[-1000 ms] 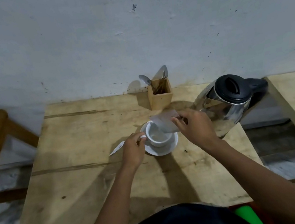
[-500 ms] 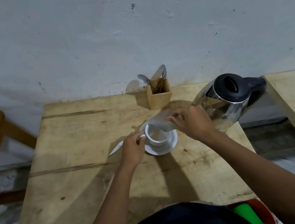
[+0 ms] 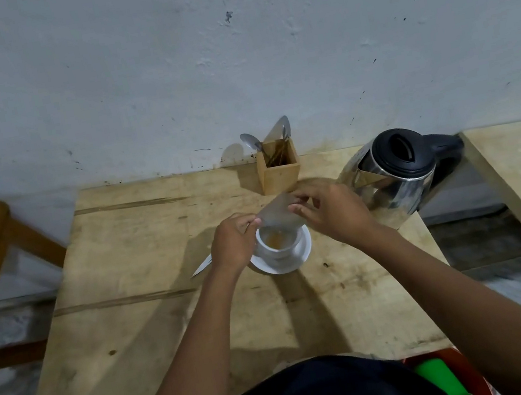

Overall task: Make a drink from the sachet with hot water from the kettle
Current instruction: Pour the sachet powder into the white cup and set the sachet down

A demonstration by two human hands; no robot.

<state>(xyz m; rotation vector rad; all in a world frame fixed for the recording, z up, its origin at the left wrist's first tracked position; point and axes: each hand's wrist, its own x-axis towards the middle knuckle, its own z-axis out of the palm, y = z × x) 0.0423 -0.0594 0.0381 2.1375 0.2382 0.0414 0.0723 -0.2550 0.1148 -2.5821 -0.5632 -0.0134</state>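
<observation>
Bare plywood table (image 3: 155, 320) against a scuffed grey wall, centre of frame. Sachet (image 3: 278, 214) sits just above the cup (image 3: 277, 243), tilted mouth-down over the rim, held from both sides. Left hand (image 3: 231, 244) pinches its left edge at the fingertips; right hand (image 3: 331, 212) pinches the right edge and top corner. Brown powder (image 3: 275, 239) lies in the cup.

Change noted: half a second ago the left hand was lower, beside the cup near its handle, and only the right hand held the sachet. The left has come up to join it, and the powder now shows more plainly in the cup. Judgement: emptying is near its end, the second hand likely there to shake or squeeze out the remainder.

Cup stands on a white saucer (image 3: 301, 256). A pale flat item (image 3: 201, 266), possibly a blade, pokes out lower left of the left hand; cannot identify. Kettle (image 3: 395, 180) stands right of the cup, lid shut, untouched. Wooden holder (image 3: 279, 171) with spoons stands behind, by the wall.

Outstanding: hot water, stirring.
</observation>
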